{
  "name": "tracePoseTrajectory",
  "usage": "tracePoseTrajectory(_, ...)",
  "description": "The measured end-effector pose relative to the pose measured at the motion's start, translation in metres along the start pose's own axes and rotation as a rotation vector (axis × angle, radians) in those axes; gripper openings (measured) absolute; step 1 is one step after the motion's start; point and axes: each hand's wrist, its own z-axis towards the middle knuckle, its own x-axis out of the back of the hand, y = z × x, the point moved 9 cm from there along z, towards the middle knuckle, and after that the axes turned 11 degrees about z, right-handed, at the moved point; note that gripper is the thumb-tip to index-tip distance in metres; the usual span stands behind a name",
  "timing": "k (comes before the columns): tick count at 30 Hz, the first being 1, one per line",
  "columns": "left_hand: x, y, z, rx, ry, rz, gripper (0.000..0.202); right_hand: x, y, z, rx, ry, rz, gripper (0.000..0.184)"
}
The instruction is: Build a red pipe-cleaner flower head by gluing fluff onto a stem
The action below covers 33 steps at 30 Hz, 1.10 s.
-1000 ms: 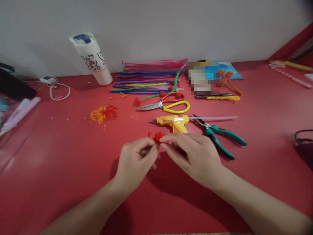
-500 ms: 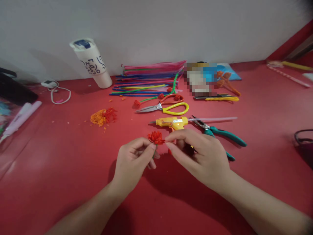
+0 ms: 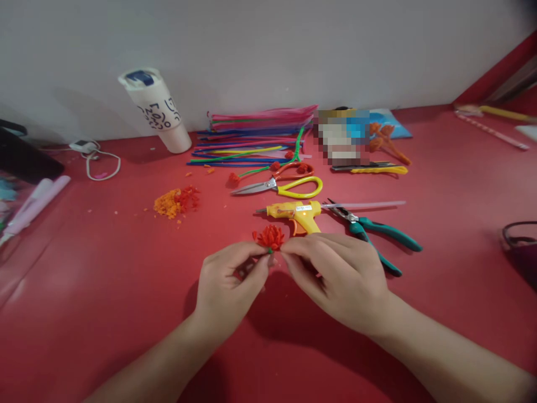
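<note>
A red pipe-cleaner flower (image 3: 271, 237) with a bit of green at its base is held up between my two hands. My left hand (image 3: 235, 277) pinches it near the green base with thumb and forefinger. On the other side, the closed fingertips of my right hand (image 3: 335, 274) grip the edge of the red petals. Just beyond the flower lies a yellow glue gun (image 3: 296, 210) with a clear glue stick (image 3: 369, 204) out of its back. Green-handled pliers (image 3: 392, 234) rest by my right hand, partly hidden behind it.
Scissors (image 3: 300, 189) with red and yellow handles lie past the glue gun. Behind them are many coloured pipe cleaners (image 3: 251, 126). Orange and red fluff scraps (image 3: 170, 202) are at left, a white tumbler (image 3: 161, 112) by the wall. Orange pipe-cleaner flowers (image 3: 388, 137) lie at back right.
The flower has tipped so its green base shows below the petals. My right fingertips have moved left and down, closer to my left hand.
</note>
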Motion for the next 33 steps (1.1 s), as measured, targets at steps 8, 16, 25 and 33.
tracePoseTrajectory(8,-0.005,-0.009,-0.001,0.078,-0.049,-0.118,0.012,0.001,0.002,0.0,-0.025,0.016,0.035,0.013)
tracePoseTrajectory(16,0.004,0.008,-0.001,-0.161,0.061,0.071,0.014,0.002,0.001,0.002,0.007,0.038,0.011,0.013)
tracePoseTrajectory(25,0.002,0.005,0.0,-0.155,0.06,0.058,0.014,0.0,0.003,0.001,0.012,0.032,0.001,0.015)
tracePoseTrajectory(33,-0.003,-0.009,0.003,0.013,0.006,-0.075,0.01,0.002,0.006,0.001,-0.061,0.015,0.094,0.009)
